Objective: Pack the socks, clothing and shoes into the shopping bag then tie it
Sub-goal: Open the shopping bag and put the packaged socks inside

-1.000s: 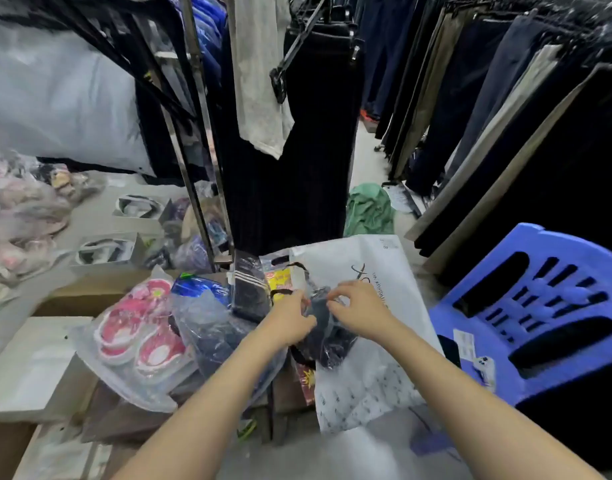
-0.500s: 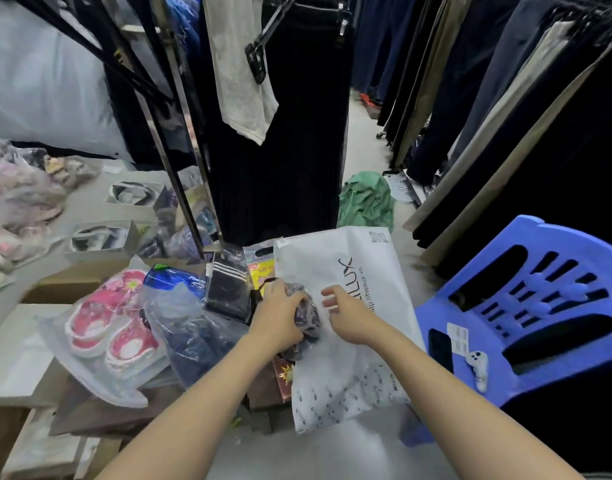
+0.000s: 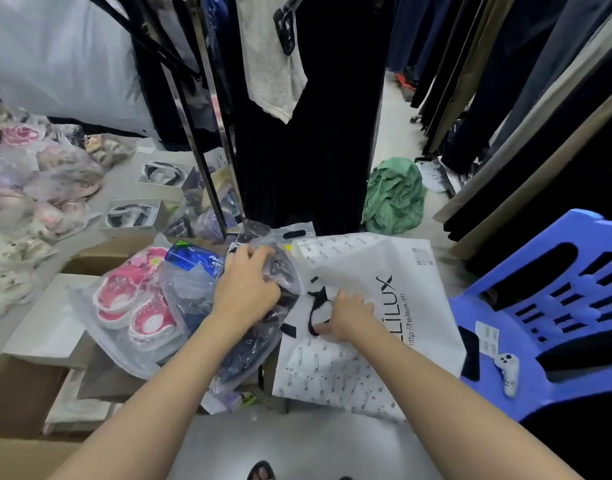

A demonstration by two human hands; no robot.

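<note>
A white shopping bag [image 3: 374, 306] printed "HELILUX" lies flat in front of me, its black drawstring at its left edge. My right hand [image 3: 349, 318] pinches that drawstring and the bag's edge. My left hand [image 3: 247, 289] grips a clear packet of dark socks [image 3: 284, 268] right at the bag's left edge. To the left lie pink shoes [image 3: 131, 299] in a clear wrapper and a bagged dark blue garment [image 3: 193, 289] partly under my left forearm.
A blue plastic chair [image 3: 554, 306] stands at the right with a small white device [image 3: 507, 370] on its seat. Cardboard boxes [image 3: 31, 382] sit lower left. A clothes rack with dark trousers [image 3: 308, 133] hangs ahead; a green cloth [image 3: 393, 195] lies on the floor.
My left hand has carried the sock packet left and up to the bag's edge. My right hand has dropped onto the bag and taken hold of its black drawstring.
</note>
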